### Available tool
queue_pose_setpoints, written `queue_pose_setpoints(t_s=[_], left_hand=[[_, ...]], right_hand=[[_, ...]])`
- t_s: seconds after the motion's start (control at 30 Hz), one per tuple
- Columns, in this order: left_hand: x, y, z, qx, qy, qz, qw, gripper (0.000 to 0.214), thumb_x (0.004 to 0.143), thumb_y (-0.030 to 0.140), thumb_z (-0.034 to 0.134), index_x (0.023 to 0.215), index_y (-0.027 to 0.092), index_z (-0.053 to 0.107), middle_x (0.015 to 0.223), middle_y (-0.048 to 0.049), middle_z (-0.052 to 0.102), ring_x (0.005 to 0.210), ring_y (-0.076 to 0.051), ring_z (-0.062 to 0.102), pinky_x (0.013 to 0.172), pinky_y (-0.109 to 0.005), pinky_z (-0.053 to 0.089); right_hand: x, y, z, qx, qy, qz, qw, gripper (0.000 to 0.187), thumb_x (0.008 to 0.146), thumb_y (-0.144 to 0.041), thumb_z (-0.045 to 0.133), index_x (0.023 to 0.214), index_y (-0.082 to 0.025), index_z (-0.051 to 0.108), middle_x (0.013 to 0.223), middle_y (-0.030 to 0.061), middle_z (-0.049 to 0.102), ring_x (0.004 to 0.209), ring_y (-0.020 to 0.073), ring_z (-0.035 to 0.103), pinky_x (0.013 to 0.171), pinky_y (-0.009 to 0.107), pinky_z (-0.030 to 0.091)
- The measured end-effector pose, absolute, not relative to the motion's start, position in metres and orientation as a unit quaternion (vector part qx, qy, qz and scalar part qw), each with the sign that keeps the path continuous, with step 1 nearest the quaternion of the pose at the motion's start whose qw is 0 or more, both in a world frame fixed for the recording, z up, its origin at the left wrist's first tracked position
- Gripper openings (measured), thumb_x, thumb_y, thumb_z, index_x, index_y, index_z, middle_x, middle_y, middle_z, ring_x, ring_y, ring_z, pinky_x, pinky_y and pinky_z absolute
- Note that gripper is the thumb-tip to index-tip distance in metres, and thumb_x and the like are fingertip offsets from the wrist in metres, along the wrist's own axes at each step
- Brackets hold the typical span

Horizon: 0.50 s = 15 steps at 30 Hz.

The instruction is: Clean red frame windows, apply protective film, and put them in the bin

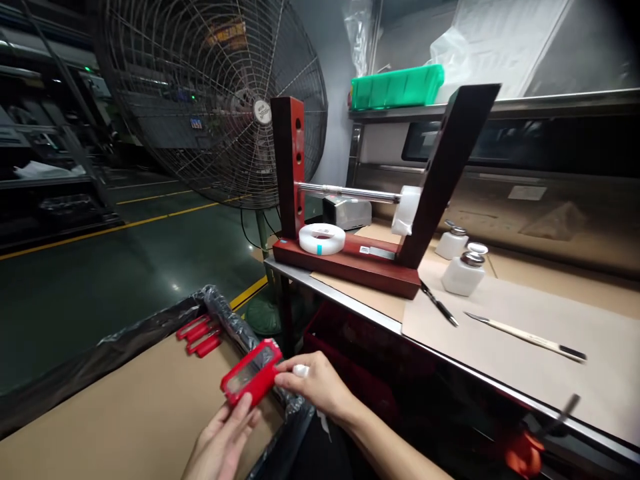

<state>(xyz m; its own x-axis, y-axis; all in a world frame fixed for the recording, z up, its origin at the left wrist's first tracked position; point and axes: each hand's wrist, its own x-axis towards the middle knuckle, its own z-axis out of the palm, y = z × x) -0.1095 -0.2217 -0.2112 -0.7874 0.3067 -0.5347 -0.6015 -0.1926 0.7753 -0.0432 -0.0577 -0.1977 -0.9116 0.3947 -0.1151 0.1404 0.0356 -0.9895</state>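
A red rectangular part with a long window-like opening is held tilted above the cardboard-lined box. My left hand grips its lower left end between thumb and fingers. At its right end, the thumb and forefinger of my right hand are closed on the edge. Something small and white shows at my right fingers; I cannot tell whether it is a finger cover or a wad. Several similar red parts lie in the far corner of the box, partly blurred.
The box has black plastic around its rim. On the workbench stand a dark red roll stand, a tape roll, two white pump bottles, a pen and a knife. A large fan stands behind.
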Motion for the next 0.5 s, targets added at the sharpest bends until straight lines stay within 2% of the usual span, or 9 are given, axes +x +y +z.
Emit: queue_pose_setpoints(t_s=[0.07, 0.23, 0.4, 0.5], left_hand=[[-0.144, -0.237, -0.231, -0.165, 0.588, 0.749, 0.258, 0.013, 0.08, 0.0, 0.058, 0.086, 0.01, 0.064, 0.08, -0.0045, 0.07, 0.069, -0.01, 0.066, 0.069, -0.017, 0.056], [-0.229, -0.255, -0.274, -0.22, 0.656, 0.681, 0.239, 0.012, 0.081, 0.001, 0.058, 0.074, 0.01, 0.058, 0.067, 0.004, 0.061, 0.054, -0.007, 0.058, 0.05, -0.018, 0.052], [-0.262, -0.245, -0.291, -0.179, 0.695, 0.658, 0.227, 0.013, 0.078, 0.001, 0.062, 0.071, 0.01, 0.057, 0.069, 0.0048, 0.058, 0.058, -0.007, 0.058, 0.052, -0.02, 0.052], [-0.263, -0.241, -0.284, -0.153, 0.719, 0.636, 0.235, 0.015, 0.077, -0.001, 0.061, 0.069, 0.01, 0.056, 0.068, 0.0047, 0.059, 0.059, -0.008, 0.058, 0.052, -0.019, 0.052]], right_hand=[[-0.054, -0.066, -0.207, -0.185, -0.74, 0.642, 0.082, 0.026, 0.069, -0.034, 0.068, 0.084, -0.014, 0.074, 0.06, 0.0004, 0.059, 0.054, 0.0094, 0.047, 0.053, 0.02, 0.037], [-0.028, -0.057, -0.227, -0.208, -0.753, 0.62, 0.069, 0.017, 0.072, -0.024, 0.061, 0.077, -0.012, 0.073, 0.059, 0.0004, 0.058, 0.054, 0.0096, 0.047, 0.053, 0.02, 0.036], [0.036, -0.036, -0.247, -0.273, -0.747, 0.604, 0.056, 0.024, 0.076, -0.035, 0.061, 0.08, -0.014, 0.071, 0.069, 0.0028, 0.062, 0.061, 0.0123, 0.05, 0.057, 0.022, 0.038], [0.069, -0.029, -0.261, -0.312, -0.724, 0.614, 0.046, 0.03, 0.077, -0.043, 0.06, 0.081, -0.015, 0.07, 0.068, 0.0026, 0.061, 0.06, 0.0128, 0.05, 0.056, 0.023, 0.039]])
